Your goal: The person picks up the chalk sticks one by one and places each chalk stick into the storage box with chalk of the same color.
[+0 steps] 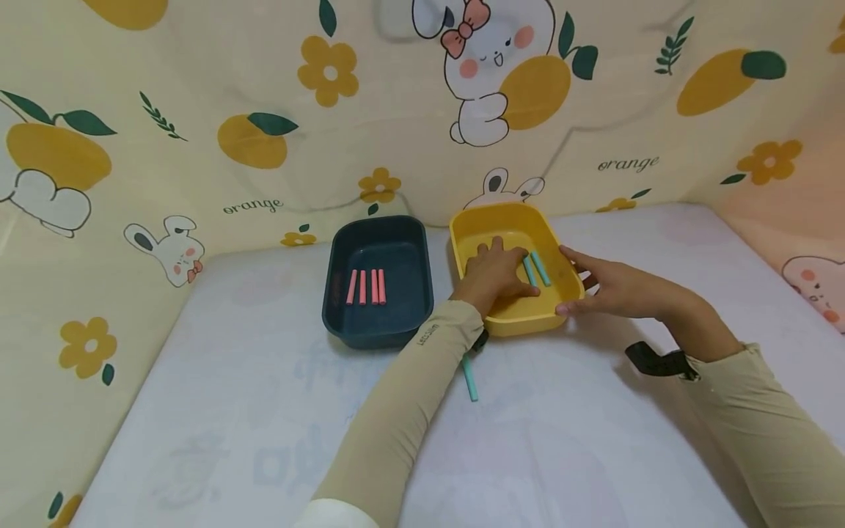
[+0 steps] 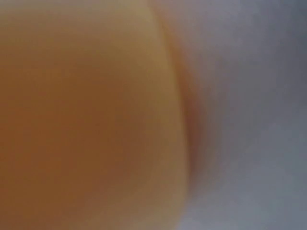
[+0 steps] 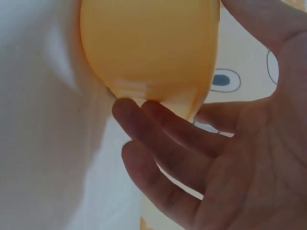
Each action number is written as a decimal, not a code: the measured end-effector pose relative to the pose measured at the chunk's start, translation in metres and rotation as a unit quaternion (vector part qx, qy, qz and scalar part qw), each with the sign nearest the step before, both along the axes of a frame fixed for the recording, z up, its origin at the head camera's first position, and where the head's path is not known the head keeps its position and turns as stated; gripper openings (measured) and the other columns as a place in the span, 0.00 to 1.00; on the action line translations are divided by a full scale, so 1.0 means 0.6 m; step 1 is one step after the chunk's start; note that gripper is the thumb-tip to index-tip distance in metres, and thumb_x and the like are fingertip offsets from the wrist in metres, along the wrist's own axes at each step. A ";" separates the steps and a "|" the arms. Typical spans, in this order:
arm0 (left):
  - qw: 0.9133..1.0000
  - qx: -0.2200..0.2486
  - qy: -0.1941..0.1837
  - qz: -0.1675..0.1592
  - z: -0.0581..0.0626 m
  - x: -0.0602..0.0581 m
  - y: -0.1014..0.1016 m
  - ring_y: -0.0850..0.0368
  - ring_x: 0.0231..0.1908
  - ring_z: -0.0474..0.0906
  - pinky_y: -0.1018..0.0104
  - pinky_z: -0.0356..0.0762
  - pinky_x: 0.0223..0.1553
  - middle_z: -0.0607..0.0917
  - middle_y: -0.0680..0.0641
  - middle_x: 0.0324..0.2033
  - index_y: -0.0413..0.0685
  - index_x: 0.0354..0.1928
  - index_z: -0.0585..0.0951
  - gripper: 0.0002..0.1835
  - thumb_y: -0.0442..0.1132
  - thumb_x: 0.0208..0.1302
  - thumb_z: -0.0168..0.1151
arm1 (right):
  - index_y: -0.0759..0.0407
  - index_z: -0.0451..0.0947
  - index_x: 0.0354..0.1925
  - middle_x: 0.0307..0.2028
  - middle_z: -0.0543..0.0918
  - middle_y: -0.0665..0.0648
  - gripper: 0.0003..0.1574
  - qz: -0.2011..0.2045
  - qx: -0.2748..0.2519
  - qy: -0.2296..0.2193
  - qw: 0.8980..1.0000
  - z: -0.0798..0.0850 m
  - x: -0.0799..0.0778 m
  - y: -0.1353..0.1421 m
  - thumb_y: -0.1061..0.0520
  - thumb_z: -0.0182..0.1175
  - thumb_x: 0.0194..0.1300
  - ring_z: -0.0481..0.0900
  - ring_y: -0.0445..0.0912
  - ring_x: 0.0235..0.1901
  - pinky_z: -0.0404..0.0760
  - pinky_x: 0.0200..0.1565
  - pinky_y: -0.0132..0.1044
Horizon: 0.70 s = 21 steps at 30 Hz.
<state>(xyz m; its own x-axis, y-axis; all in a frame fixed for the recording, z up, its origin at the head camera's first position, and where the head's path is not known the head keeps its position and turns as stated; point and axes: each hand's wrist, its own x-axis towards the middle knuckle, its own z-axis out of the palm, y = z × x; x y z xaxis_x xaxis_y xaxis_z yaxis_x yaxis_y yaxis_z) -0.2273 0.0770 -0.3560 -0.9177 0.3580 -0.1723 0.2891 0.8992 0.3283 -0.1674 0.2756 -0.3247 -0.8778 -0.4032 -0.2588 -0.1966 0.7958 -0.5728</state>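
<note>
My left hand [image 1: 494, 273] reaches down into the yellow tray [image 1: 521, 323]. Its thumb and index finger meet the two ends of a teal chalk stick [image 1: 529, 270], pinching it lengthwise. Beside this lies a second teal chalk stick [image 1: 540, 268] on the tray floor. The right hand [image 1: 610, 287] grips the tray's right side, with the thumb and fingers spread along the wall. From the right wrist, several fingertips [image 3: 127, 108] touch the tray's outside [image 3: 148, 48]. A blurred yellow surface [image 2: 86, 115] fills much of the left wrist view.
Left of the yellow tray stands a dark blue tray [image 1: 376, 328] with several pink chalk sticks [image 1: 362, 287] side by side. Another teal chalk stick [image 1: 470, 380] lies on the white table [image 1: 264, 411], near the left forearm. A patterned cloth [image 1: 396, 132] hangs behind.
</note>
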 end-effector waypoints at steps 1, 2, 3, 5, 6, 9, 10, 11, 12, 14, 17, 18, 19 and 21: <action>1.000 0.000 -0.001 0.000 0.000 0.000 0.000 0.51 0.59 0.65 0.54 0.69 0.65 0.68 0.49 0.64 0.68 0.69 0.70 0.39 0.64 0.56 0.69 | 0.59 0.37 0.79 0.68 0.67 0.68 0.69 0.001 -0.001 0.003 1.000 -0.001 0.000 -0.001 0.37 0.68 0.60 0.72 0.61 0.60 0.75 0.58 0.58; 1.000 -0.001 -0.001 0.001 0.000 0.000 0.000 0.51 0.59 0.65 0.54 0.70 0.65 0.68 0.49 0.64 0.68 0.69 0.70 0.39 0.64 0.55 0.69 | 0.60 0.37 0.79 0.68 0.67 0.68 0.70 0.000 0.002 0.006 1.000 -0.002 0.001 -0.003 0.36 0.68 0.59 0.72 0.60 0.61 0.75 0.58 0.58; 1.000 0.000 -0.001 0.000 0.000 0.000 0.000 0.50 0.59 0.65 0.54 0.70 0.64 0.68 0.49 0.64 0.67 0.69 0.71 0.39 0.64 0.55 0.70 | 0.60 0.37 0.79 0.67 0.68 0.68 0.71 0.000 0.002 0.010 1.000 -0.003 0.001 -0.004 0.35 0.69 0.59 0.72 0.60 0.61 0.75 0.59 0.58; 1.000 0.003 0.003 0.000 0.000 -0.001 0.000 0.51 0.59 0.66 0.56 0.71 0.64 0.69 0.49 0.64 0.67 0.70 0.70 0.40 0.63 0.54 0.71 | 0.62 0.37 0.79 0.66 0.69 0.68 0.73 -0.004 0.008 0.018 1.000 -0.002 0.002 -0.006 0.34 0.69 0.57 0.71 0.59 0.61 0.74 0.60 0.59; 1.000 0.009 0.005 0.001 0.000 -0.003 0.001 0.51 0.58 0.66 0.57 0.71 0.64 0.70 0.49 0.63 0.67 0.70 0.70 0.41 0.63 0.53 0.72 | 0.62 0.38 0.79 0.66 0.70 0.68 0.73 -0.007 0.013 0.023 1.000 -0.001 0.003 -0.006 0.33 0.69 0.56 0.71 0.59 0.61 0.74 0.60 0.59; 0.999 0.049 0.011 0.010 -0.002 -0.008 0.003 0.54 0.55 0.68 0.62 0.72 0.63 0.73 0.51 0.60 0.65 0.69 0.71 0.43 0.60 0.50 0.76 | 0.61 0.39 0.79 0.65 0.71 0.66 0.74 -0.019 0.029 0.029 0.999 0.002 0.004 -0.007 0.31 0.70 0.55 0.73 0.58 0.59 0.74 0.59 0.57; 0.998 0.064 0.019 0.010 -0.002 -0.010 0.004 0.55 0.55 0.69 0.64 0.72 0.63 0.74 0.52 0.59 0.65 0.69 0.72 0.43 0.59 0.49 0.77 | 0.60 0.39 0.79 0.65 0.71 0.66 0.74 -0.023 0.033 0.030 0.999 0.002 0.004 -0.007 0.30 0.69 0.54 0.74 0.58 0.59 0.75 0.58 0.56; 0.996 0.082 0.024 0.009 -0.001 -0.012 0.005 0.56 0.53 0.70 0.66 0.72 0.62 0.76 0.52 0.57 0.63 0.68 0.73 0.42 0.58 0.49 0.77 | 0.60 0.39 0.79 0.64 0.71 0.65 0.74 -0.025 0.035 0.029 0.999 0.003 0.004 -0.008 0.30 0.69 0.55 0.74 0.57 0.58 0.75 0.57 0.55; 0.995 0.098 0.032 0.008 0.000 -0.014 0.006 0.57 0.51 0.71 0.68 0.73 0.60 0.76 0.52 0.55 0.62 0.67 0.73 0.41 0.56 0.50 0.77 | 0.60 0.39 0.79 0.64 0.71 0.65 0.74 -0.026 0.036 0.026 0.999 0.003 0.004 -0.009 0.30 0.69 0.55 0.75 0.57 0.57 0.75 0.57 0.55; 0.991 0.128 0.049 0.006 0.003 -0.015 0.005 0.59 0.49 0.73 0.72 0.75 0.56 0.78 0.52 0.52 0.60 0.65 0.76 0.36 0.52 0.52 0.77 | 0.60 0.38 0.79 0.65 0.70 0.67 0.75 -0.026 0.036 0.020 0.999 0.002 0.003 -0.011 0.30 0.69 0.55 0.74 0.59 0.58 0.75 0.58 0.57; 0.984 0.160 0.072 0.011 0.009 -0.011 0.003 0.61 0.47 0.74 0.76 0.76 0.49 0.78 0.53 0.49 0.58 0.62 0.78 0.28 0.46 0.58 0.73 | 0.60 0.38 0.79 0.67 0.68 0.70 0.75 -0.028 0.038 0.012 0.999 0.001 0.002 -0.015 0.29 0.69 0.54 0.70 0.62 0.62 0.71 0.62 0.63; 0.982 0.169 0.081 0.014 0.012 -0.009 0.001 0.61 0.46 0.74 0.77 0.77 0.47 0.78 0.53 0.48 0.57 0.61 0.79 0.26 0.44 0.60 0.72 | 0.60 0.38 0.79 0.68 0.67 0.70 0.75 -0.030 0.039 0.009 0.999 0.000 0.002 -0.016 0.29 0.69 0.54 0.68 0.63 0.64 0.68 0.64 0.65; 0.980 0.178 0.086 0.018 0.014 -0.006 0.000 0.61 0.47 0.74 0.77 0.76 0.47 0.78 0.53 0.48 0.57 0.60 0.80 0.24 0.43 0.61 0.71 | 0.60 0.38 0.79 0.69 0.66 0.70 0.75 -0.031 0.039 0.007 0.999 0.000 0.002 -0.017 0.30 0.69 0.54 0.67 0.64 0.65 0.66 0.65 0.66; 0.977 0.188 0.099 0.021 0.020 0.001 -0.005 0.62 0.46 0.75 0.78 0.76 0.48 0.79 0.53 0.48 0.57 0.58 0.80 0.21 0.42 0.62 0.70 | 0.60 0.37 0.79 0.70 0.64 0.71 0.75 -0.033 0.038 0.005 0.999 -0.001 0.002 -0.018 0.30 0.70 0.54 0.65 0.64 0.67 0.64 0.66 0.67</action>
<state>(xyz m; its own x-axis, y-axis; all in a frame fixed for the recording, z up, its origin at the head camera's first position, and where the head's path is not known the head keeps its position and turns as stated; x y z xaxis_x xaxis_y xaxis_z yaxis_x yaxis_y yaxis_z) -0.2265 0.0743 -0.3441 -0.9347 0.3238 0.1465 0.3464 0.7380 0.5791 -0.1664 0.2651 -0.3255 -0.9045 -0.3244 -0.2768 -0.1487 0.8483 -0.5083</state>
